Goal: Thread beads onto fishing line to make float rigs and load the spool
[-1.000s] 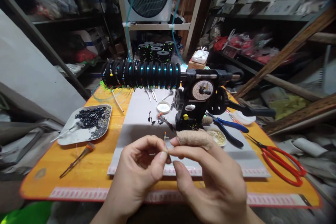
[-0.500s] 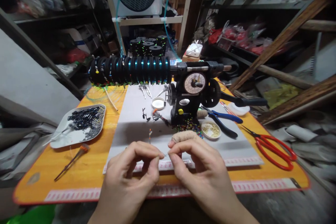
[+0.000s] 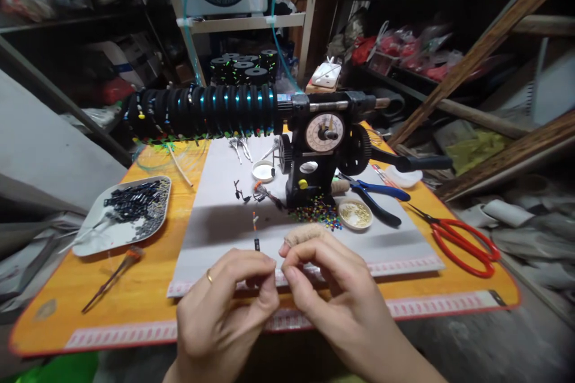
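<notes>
My left hand [image 3: 227, 305] is pinched, thumb against forefinger, and a gold ring shows on one finger. Close to its right, my right hand [image 3: 339, 296] also has thumb and forefinger together, with beige tape [image 3: 308, 234] wrapped round a finger. Whatever lies between the fingertips is too small to make out. Just beyond my left hand is a small black piece [image 3: 257, 245] in line with a thin orange-and-white bit [image 3: 254, 221]. Both hands are over the near edge of a grey-white sheet [image 3: 215, 215].
Behind the hands stands a black hand-cranked winder [image 3: 314, 155] carrying a row of black spools [image 3: 202, 111]. Coloured beads [image 3: 317, 212], a dish of gold-coloured bits [image 3: 355, 214], pliers [image 3: 375, 200] and red-handled scissors [image 3: 467, 245] lie right. A white tray [image 3: 90, 242] of small dark parts sits left.
The view has shifted, so the bench things appear further left and mostly higher. My left hand has turned, showing the ring, and the black piece beyond it now shows. Both hands stay pinched.
</notes>
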`<state>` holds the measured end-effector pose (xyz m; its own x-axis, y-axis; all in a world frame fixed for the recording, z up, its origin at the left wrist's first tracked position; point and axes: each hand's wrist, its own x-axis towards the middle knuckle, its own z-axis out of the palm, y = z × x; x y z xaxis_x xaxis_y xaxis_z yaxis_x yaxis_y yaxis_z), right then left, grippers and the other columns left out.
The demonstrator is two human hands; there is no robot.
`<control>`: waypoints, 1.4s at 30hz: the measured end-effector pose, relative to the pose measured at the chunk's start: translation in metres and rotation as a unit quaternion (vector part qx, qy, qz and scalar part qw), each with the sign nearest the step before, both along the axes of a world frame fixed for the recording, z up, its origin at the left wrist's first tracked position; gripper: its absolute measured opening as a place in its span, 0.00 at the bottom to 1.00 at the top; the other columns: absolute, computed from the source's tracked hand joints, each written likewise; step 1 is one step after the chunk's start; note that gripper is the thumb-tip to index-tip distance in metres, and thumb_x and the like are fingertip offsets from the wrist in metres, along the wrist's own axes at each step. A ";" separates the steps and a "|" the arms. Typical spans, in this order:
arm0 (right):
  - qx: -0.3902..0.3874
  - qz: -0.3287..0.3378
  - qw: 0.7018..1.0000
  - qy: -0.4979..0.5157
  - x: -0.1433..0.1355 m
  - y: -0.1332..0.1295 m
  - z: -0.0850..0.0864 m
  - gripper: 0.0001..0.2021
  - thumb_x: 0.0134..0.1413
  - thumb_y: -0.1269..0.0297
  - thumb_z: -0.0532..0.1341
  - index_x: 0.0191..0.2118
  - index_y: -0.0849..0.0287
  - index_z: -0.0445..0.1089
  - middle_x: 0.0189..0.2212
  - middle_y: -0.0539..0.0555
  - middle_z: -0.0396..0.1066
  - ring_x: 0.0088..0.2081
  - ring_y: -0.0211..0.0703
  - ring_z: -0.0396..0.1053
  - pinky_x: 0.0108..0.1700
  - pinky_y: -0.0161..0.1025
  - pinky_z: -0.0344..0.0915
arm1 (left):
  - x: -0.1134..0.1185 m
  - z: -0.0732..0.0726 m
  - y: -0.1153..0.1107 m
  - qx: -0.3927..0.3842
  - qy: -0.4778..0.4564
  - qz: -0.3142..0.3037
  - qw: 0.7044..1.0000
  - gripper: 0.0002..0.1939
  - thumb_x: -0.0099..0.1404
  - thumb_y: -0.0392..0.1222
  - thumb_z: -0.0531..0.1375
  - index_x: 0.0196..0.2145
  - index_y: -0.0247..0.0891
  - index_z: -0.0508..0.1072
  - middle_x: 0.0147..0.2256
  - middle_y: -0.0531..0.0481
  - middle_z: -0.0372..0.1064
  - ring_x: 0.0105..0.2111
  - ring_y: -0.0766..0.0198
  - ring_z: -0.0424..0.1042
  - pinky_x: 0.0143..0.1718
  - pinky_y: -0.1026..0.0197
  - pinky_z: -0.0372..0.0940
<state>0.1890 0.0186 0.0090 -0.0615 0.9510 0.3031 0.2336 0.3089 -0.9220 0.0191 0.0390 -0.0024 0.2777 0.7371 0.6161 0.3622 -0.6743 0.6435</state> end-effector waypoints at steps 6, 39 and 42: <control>0.010 0.013 1.000 0.021 -0.003 0.001 0.004 0.04 0.60 0.73 0.58 0.37 0.58 0.69 0.39 0.52 0.69 0.41 0.36 0.69 0.40 0.32 0.66 | 0.009 -0.005 -0.007 -0.070 -0.116 0.023 0.990 0.13 0.60 0.24 0.61 0.36 0.42 0.73 0.33 0.54 0.72 0.34 0.68 0.73 0.37 0.68 0.70; 0.185 0.035 0.980 -0.063 0.005 -0.002 0.010 0.12 0.59 0.80 0.61 0.46 0.62 0.75 0.37 0.55 0.75 0.38 0.36 0.75 0.42 0.29 0.73 | 0.021 0.000 -0.020 -0.367 -0.398 -0.065 0.838 0.04 0.61 0.34 0.66 0.29 0.40 0.76 0.31 0.55 0.68 0.19 0.77 0.65 0.18 0.76 0.63; 0.192 0.017 0.977 -0.086 0.005 -0.003 0.008 0.11 0.58 0.81 0.60 0.43 0.62 0.74 0.36 0.56 0.74 0.38 0.37 0.74 0.41 0.30 0.73 | 0.021 0.000 -0.023 -0.367 -0.397 -0.051 0.840 0.05 0.62 0.33 0.65 0.30 0.40 0.75 0.31 0.56 0.67 0.18 0.80 0.64 0.18 0.77 0.62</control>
<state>0.1944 0.0154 0.0172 -0.1721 0.7658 0.6196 0.3585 0.6346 -0.6847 0.0402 0.0158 -0.0024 0.0784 0.9966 0.0269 -0.4122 0.0078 0.9111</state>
